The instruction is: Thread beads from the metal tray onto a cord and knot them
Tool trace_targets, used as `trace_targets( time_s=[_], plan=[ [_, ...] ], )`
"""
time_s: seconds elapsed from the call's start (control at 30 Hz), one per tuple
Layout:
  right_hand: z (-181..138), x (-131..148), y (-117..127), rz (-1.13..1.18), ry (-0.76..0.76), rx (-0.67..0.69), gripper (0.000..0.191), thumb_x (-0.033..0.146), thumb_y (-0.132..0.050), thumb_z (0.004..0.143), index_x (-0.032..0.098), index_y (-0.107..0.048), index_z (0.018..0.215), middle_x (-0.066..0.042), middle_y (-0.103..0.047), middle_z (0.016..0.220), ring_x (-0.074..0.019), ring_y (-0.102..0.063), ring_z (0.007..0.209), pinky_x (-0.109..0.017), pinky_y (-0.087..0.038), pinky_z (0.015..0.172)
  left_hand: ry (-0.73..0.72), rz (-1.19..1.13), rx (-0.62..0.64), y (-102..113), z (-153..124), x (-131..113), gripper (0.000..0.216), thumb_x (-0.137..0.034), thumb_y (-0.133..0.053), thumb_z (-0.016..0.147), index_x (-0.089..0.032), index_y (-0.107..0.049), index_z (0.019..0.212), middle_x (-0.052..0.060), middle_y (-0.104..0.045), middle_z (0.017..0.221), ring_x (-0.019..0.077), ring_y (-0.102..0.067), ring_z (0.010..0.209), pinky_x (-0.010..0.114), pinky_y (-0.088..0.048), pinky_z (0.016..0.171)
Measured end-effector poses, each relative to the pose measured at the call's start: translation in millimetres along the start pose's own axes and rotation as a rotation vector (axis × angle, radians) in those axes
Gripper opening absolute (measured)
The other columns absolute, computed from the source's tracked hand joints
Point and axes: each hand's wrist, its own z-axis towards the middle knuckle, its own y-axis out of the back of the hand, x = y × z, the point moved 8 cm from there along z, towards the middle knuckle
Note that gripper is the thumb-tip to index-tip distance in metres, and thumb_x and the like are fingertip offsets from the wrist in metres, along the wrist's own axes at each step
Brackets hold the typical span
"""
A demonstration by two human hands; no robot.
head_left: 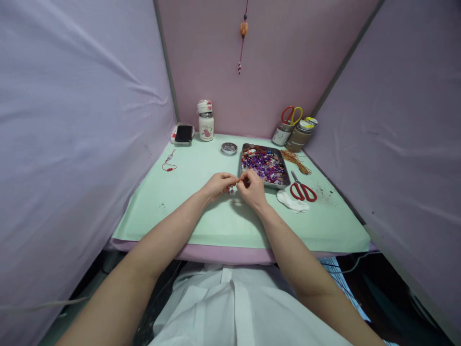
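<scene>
My left hand (pixel 219 185) and my right hand (pixel 251 186) meet above the middle of the table, fingertips pinched close together. Between them is a thin cord, mostly hidden by the fingers. A few beads (pixel 231 191), pale and purplish, dangle just under my left fingertips. Both hands are closed, and the strand is too small to make out fully. Right behind my right hand lies a metal tray (pixel 287 179) filled with purple, red and clear beads. A crumpled white cloth (pixel 293 202) rests to the right of that hand.
Red-handled scissors (pixel 303 191) and a bundle of orange cord (pixel 297 161) lie right of the tray. Behind stand two jars (pixel 299 136), one holding scissors. A small round tin (pixel 229 148), a white bottle (pixel 206 126), a black-topped box (pixel 184 134) and a red bracelet (pixel 169 166) are leftward.
</scene>
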Motion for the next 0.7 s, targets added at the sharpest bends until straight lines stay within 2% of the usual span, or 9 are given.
trace_targets(
  time_s=[0.2, 0.33, 0.43, 0.53, 0.63, 0.7],
  plan=[
    [-1, -17, -3, 0.197, -0.211, 0.025, 0.008, 0.021, -0.047, 0.07, 0.021, -0.043, 0.064, 0.002, -0.045, 0.063, -0.0134, -0.041, 0.062, -0.027, -0.035, 0.059, -0.059, 0.012, 0.004, -2, 0, -3, 0.021, -0.032, -0.073, 0.064, -0.013, -0.069, 0.073, 0.001, -0.053, 0.061, 0.0079, -0.043, 0.055, 0.024, -0.033, 0.054],
    [-8, -33, -17, 0.482, -0.499, 0.08, 0.007, 0.026, -0.05, 0.07, 0.021, -0.047, 0.065, 0.004, -0.041, 0.057, -0.0106, -0.036, 0.052, -0.023, -0.028, 0.046, -0.15, 0.006, -0.019, 1, 1, -11, 0.023, -0.036, -0.073, 0.065, -0.014, -0.07, 0.072, 0.001, -0.055, 0.063, 0.0078, -0.041, 0.056, 0.024, -0.03, 0.054],
    [-15, -38, -29, 0.732, -0.717, 0.137, 0.007, 0.023, -0.053, 0.064, 0.02, -0.047, 0.064, 0.004, -0.044, 0.058, -0.0079, -0.033, 0.048, -0.02, -0.018, 0.04, -0.191, 0.011, -0.031, 2, 1, -14, 0.026, -0.038, -0.074, 0.064, -0.014, -0.07, 0.073, 0.001, -0.059, 0.066, 0.0081, -0.043, 0.058, 0.024, -0.031, 0.055],
    [-21, -35, -42, 0.924, -0.876, 0.287, 0.012, 0.018, -0.056, 0.057, 0.019, -0.048, 0.066, 0.004, -0.046, 0.062, -0.0047, -0.028, 0.047, -0.017, -0.011, 0.038, -0.184, 0.007, -0.015, 0, 1, -12, 0.029, -0.04, -0.075, 0.064, -0.014, -0.07, 0.075, 0.002, -0.061, 0.066, 0.0097, -0.047, 0.059, 0.025, -0.033, 0.057],
    [-27, -33, -48, 0.992, -0.973, 0.423, 0.016, 0.017, -0.058, 0.055, 0.017, -0.051, 0.069, 0.004, -0.048, 0.064, -0.0029, -0.027, 0.046, -0.016, -0.008, 0.036, -0.176, -0.042, -0.009, 0, 1, -11, 0.029, -0.04, -0.076, 0.063, -0.014, -0.07, 0.075, 0.002, -0.061, 0.066, 0.0098, -0.049, 0.06, 0.025, -0.034, 0.058],
    [-26, -36, -45, 0.958, -0.95, 0.389, 0.015, 0.019, -0.06, 0.056, 0.018, -0.051, 0.069, 0.003, -0.05, 0.065, -0.0031, -0.03, 0.046, -0.016, -0.01, 0.036, -0.17, -0.095, -0.026, 1, 1, -11, 0.029, -0.038, -0.078, 0.061, -0.014, -0.069, 0.074, 0.002, -0.06, 0.066, 0.0084, -0.046, 0.058, 0.025, -0.033, 0.057]
  ],
)
